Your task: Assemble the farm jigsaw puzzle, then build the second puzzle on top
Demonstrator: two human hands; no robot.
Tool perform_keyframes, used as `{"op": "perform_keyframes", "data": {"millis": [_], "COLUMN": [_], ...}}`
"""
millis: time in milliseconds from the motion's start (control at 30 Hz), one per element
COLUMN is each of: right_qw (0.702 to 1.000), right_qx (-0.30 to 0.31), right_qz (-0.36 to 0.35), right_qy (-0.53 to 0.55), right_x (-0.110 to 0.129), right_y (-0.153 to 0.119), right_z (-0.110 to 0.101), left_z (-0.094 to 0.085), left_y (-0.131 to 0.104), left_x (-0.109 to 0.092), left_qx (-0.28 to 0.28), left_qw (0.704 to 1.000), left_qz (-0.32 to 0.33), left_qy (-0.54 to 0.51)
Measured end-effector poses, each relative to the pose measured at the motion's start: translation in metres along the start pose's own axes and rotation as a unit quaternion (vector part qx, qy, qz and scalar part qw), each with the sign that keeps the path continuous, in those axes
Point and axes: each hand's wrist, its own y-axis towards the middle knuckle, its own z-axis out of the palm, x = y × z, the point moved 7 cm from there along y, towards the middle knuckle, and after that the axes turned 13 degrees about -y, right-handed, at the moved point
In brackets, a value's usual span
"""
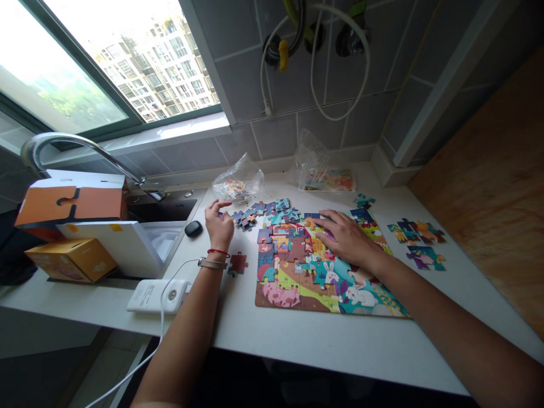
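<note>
On the white counter lies a partly assembled jigsaw puzzle [293, 277] with animals and plants on it. My right hand [346, 238] rests over its upper middle, fingers stretched out flat and touching the pieces. Under the palm, part of the picture is hidden. My left hand [219, 229] hovers left of the puzzle, index finger and thumb apart, beside a heap of loose puzzle pieces [246, 218]. A bit of purple shows between those fingers, seemingly a piece lying behind them. Below the left hand sits a single brown puzzle piece [238, 263].
Loose pieces [419, 232] lie right of the puzzle. Behind stand a plastic bag with pieces [238, 181] and another clear bag [312, 158] by a picture card [329, 180]. Leftward are a black case [193, 229], a white power bank [155, 296] with cable, boxes [72, 260], and a sink [170, 208].
</note>
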Motion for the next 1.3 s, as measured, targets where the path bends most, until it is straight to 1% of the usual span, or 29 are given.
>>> {"op": "perform_keyframes", "data": {"millis": [67,100,167,233,300,367,500,633,700,833,933,1100,1200,1300], "right_qw": [1.0,1.0,1.0,1.0,1.0,1.0,1.0,1.0,1.0,1.0,1.0,1.0,1.0,1.0], "right_qx": [-0.002,-0.001,0.001,0.002,0.002,0.004,0.013,0.008,0.011,0.02,0.022,0.023,0.017,0.013], "right_qz": [0.001,0.001,-0.001,-0.002,0.0,0.001,0.0,0.003,0.003,0.004,0.005,0.001,0.0,-0.001], "right_qy": [0.001,0.001,0.0,-0.001,-0.002,-0.003,-0.003,-0.001,-0.001,0.001,0.003,-0.001,-0.003,-0.005], "right_x": [0.0,0.001,0.002,0.002,0.002,0.002,0.002,0.001,0.001,0.002,0.002,0.001,0.001,0.001], "right_y": [0.0,0.0,0.0,0.001,0.001,0.001,0.0,0.0,0.001,0.001,0.001,0.001,0.0,0.0], "right_z": [-0.001,-0.001,-0.002,-0.002,-0.003,-0.003,-0.001,-0.001,-0.001,-0.003,-0.004,-0.001,0.0,0.0], "left_z": [0.005,0.01,0.024,0.034,0.038,0.036,0.031,0.032,0.031,0.024,0.019,0.015,0.015,0.016], "left_y": [-0.004,-0.007,-0.015,-0.022,-0.026,-0.026,-0.024,-0.023,-0.023,-0.022,-0.021,-0.021,-0.021,-0.022], "left_x": [-0.006,-0.009,-0.011,-0.008,-0.005,-0.002,0.002,-0.001,-0.001,0.001,-0.003,-0.009,-0.01,-0.012], "left_qx": [0.015,0.032,0.104,0.171,0.204,0.203,0.188,0.188,0.191,0.189,0.185,0.199,0.195,0.192], "left_qw": [0.999,0.997,0.985,0.964,0.949,0.944,0.945,0.949,0.948,0.947,0.948,0.939,0.936,0.927], "left_qz": [0.015,0.02,0.025,0.02,0.017,0.013,-0.001,0.028,0.028,-0.001,-0.017,-0.047,-0.052,-0.047], "left_qy": [0.034,0.06,0.133,0.201,0.24,0.26,0.267,0.253,0.252,0.261,0.258,0.277,0.288,0.318]}}
